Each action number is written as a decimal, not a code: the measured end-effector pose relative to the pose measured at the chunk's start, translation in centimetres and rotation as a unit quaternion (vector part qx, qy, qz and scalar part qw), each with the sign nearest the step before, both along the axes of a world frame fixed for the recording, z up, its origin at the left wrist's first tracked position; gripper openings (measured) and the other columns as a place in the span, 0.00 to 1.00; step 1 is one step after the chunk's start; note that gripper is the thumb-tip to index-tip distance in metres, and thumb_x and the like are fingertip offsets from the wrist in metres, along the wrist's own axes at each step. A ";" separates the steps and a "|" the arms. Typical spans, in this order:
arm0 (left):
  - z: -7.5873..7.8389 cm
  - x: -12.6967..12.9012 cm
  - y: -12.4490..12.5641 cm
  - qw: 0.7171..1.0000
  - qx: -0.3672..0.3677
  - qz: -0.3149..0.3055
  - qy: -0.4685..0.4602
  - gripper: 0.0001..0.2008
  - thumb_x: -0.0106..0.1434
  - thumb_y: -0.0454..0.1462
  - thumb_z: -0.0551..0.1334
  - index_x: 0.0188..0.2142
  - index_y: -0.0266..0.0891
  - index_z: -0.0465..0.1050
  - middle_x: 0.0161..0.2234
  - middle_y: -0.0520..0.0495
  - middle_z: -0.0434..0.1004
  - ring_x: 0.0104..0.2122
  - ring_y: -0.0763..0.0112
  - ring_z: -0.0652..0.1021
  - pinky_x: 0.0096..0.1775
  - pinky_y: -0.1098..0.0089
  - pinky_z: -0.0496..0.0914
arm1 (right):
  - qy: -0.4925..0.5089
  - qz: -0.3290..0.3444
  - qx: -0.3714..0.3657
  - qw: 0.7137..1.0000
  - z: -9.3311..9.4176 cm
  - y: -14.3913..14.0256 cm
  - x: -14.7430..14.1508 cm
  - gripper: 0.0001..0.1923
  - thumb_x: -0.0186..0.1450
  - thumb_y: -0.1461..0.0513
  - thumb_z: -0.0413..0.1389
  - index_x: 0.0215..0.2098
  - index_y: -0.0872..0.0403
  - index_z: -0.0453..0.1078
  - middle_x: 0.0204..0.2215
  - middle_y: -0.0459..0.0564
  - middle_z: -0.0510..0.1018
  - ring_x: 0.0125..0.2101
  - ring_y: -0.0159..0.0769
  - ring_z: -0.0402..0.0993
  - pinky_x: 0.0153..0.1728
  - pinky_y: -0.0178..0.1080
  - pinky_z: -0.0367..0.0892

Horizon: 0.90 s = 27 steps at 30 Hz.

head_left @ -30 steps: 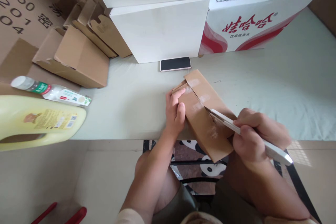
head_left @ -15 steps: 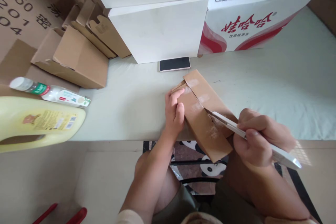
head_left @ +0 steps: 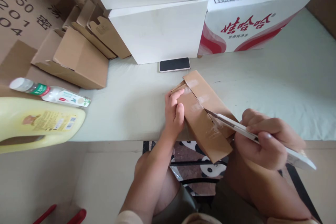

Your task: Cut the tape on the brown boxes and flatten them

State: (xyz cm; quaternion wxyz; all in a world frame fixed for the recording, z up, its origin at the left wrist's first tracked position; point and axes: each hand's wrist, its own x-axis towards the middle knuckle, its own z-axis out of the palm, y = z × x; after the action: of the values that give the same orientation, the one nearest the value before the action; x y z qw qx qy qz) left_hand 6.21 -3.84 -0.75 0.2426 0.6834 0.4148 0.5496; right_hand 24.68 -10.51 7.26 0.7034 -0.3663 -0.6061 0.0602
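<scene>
Head view: left hand [head_left: 174,112], fingers together, pressed flat on small brown cardboard box [head_left: 203,115] at table's near edge. Right hand [head_left: 265,140] clenched around white utility knife [head_left: 252,134], blade tip at box's taped seam. Far left carton [head_left: 18,3] reads "X50", "201".

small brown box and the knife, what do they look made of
The small brown box looks like plain matte cardboard, with glossy clear tape strips along its seam. The knife in the right hand seems to have a white plastic body and a thin grey blade, probably metal.
</scene>
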 end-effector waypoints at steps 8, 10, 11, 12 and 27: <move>0.1 0.0 -0.1 1.000 -0.008 -0.005 -0.007 0.22 0.78 0.48 0.47 0.63 0.44 0.67 0.57 0.38 0.73 0.60 0.58 0.75 0.60 0.54 0.71 | 0.018 0.000 0.031 0.999 0.3 0.5 -0.5 0.15 0.61 0.72 0.51 0.21 0.51 0.57 0.17 0.39 0.58 0.14 0.26 0.49 0.17 0.38 0.44; 0.1 0.0 -0.1 1.000 -0.008 -0.003 0.001 0.23 0.78 0.49 0.46 0.62 0.44 0.67 0.57 0.38 0.73 0.60 0.57 0.75 0.60 0.54 0.71 | 0.021 -0.003 0.022 1.000 0.3 0.5 -0.6 0.15 0.62 0.71 0.51 0.21 0.51 0.58 0.16 0.39 0.57 0.14 0.26 0.48 0.17 0.38 0.44; 0.2 0.0 -0.1 1.000 -0.008 -0.002 0.004 0.23 0.78 0.49 0.46 0.62 0.43 0.67 0.58 0.38 0.73 0.60 0.57 0.75 0.60 0.54 0.71 | 0.018 -0.003 0.017 1.000 0.3 0.5 -0.5 0.15 0.62 0.71 0.52 0.21 0.51 0.57 0.16 0.39 0.57 0.14 0.26 0.49 0.17 0.38 0.45; 0.1 0.0 -0.1 1.000 -0.008 -0.002 0.005 0.23 0.78 0.49 0.46 0.62 0.43 0.67 0.58 0.38 0.73 0.61 0.57 0.75 0.60 0.54 0.71 | 0.020 -0.003 0.019 1.000 0.2 0.5 -0.5 0.15 0.62 0.72 0.51 0.21 0.51 0.57 0.16 0.39 0.57 0.14 0.26 0.49 0.17 0.37 0.45; 0.1 -0.2 0.2 1.000 0.013 -0.005 0.011 0.22 0.78 0.47 0.46 0.62 0.44 0.67 0.57 0.39 0.75 0.59 0.59 0.74 0.59 0.54 0.72 | 0.021 0.038 -0.022 0.999 0.6 -0.4 0.4 0.15 0.60 0.72 0.54 0.21 0.51 0.57 0.16 0.38 0.58 0.14 0.26 0.52 0.16 0.38 0.50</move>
State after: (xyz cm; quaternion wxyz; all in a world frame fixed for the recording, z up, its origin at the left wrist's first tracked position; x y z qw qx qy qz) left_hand 6.05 -3.68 -0.69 0.2322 0.6943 0.4068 0.5463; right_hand 25.03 -10.87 7.81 0.7049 -0.3568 -0.6034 0.1079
